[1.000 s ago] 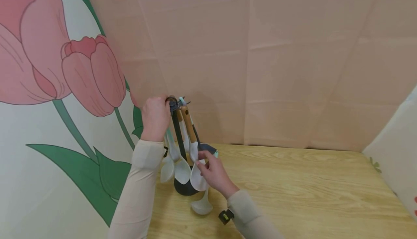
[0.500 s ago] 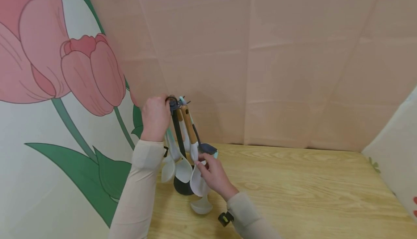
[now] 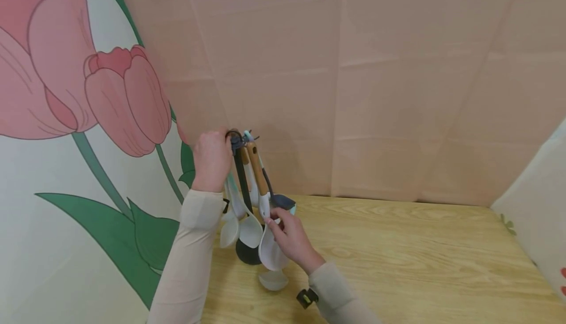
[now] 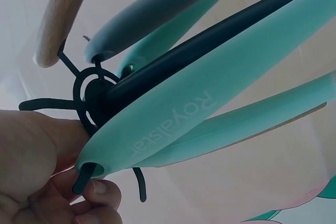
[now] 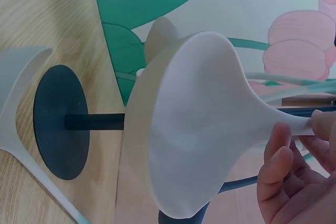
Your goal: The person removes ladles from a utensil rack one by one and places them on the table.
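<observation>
My left hand [image 3: 212, 161] grips the top of a black utensil stand [image 5: 60, 121], its fingers by a hook [image 4: 85, 178] that passes through the hole of a teal handle [image 4: 173, 114]. Below it, my right hand [image 3: 293, 238] pinches the narrow neck of a white spoon [image 3: 272, 251] with a wooden handle [image 3: 256, 167]. In the right wrist view the broad bowl of that spoon [image 5: 194, 124] faces the camera, with thumb and fingertips at its neck. Several other utensils hang around the stand, including a smaller white spoon [image 3: 250, 230] and a dark turner [image 3: 283, 201].
A white ladle [image 3: 273, 281] lies on the wood-grain table [image 3: 398, 255] before the stand's round base [image 3: 248, 253]. A tulip-printed wall [image 3: 110, 176] stands close on the left, and a pinkish-brown sheet [image 3: 376, 93] hangs behind.
My right hand has drawn the white spoon's bowl slightly down and toward me, and it now covers the ladle's stem. The left hand has stayed at the stand's top.
</observation>
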`<state>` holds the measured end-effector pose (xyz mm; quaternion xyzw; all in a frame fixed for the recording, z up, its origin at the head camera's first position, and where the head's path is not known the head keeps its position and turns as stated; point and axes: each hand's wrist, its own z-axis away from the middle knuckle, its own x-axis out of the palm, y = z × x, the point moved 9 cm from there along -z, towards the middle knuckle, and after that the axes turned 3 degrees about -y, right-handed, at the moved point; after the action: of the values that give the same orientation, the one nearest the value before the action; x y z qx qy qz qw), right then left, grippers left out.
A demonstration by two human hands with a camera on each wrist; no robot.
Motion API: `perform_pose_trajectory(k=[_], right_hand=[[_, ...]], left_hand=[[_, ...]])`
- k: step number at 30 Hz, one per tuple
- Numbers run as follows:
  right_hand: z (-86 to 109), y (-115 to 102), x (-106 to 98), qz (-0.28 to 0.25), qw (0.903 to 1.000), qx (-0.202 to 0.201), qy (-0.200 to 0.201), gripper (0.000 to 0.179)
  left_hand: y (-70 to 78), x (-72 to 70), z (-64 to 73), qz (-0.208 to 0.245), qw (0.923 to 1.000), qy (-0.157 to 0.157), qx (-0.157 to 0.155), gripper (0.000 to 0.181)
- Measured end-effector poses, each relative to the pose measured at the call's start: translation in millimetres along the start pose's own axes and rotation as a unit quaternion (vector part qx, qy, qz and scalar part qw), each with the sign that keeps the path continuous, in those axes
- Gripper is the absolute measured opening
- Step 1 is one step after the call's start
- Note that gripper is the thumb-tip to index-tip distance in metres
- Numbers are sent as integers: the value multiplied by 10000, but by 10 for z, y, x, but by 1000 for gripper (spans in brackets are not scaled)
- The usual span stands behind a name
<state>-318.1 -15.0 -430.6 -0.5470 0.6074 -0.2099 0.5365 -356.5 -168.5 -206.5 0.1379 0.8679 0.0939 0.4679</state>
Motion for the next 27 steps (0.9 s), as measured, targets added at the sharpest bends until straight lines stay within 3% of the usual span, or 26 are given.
perform_pose_trajectory(k=[27], right_hand=[[58, -157, -90, -172, 9989, -349, 271, 18]], left_hand=[[5, 16, -6, 28, 10000, 27, 8, 20]])
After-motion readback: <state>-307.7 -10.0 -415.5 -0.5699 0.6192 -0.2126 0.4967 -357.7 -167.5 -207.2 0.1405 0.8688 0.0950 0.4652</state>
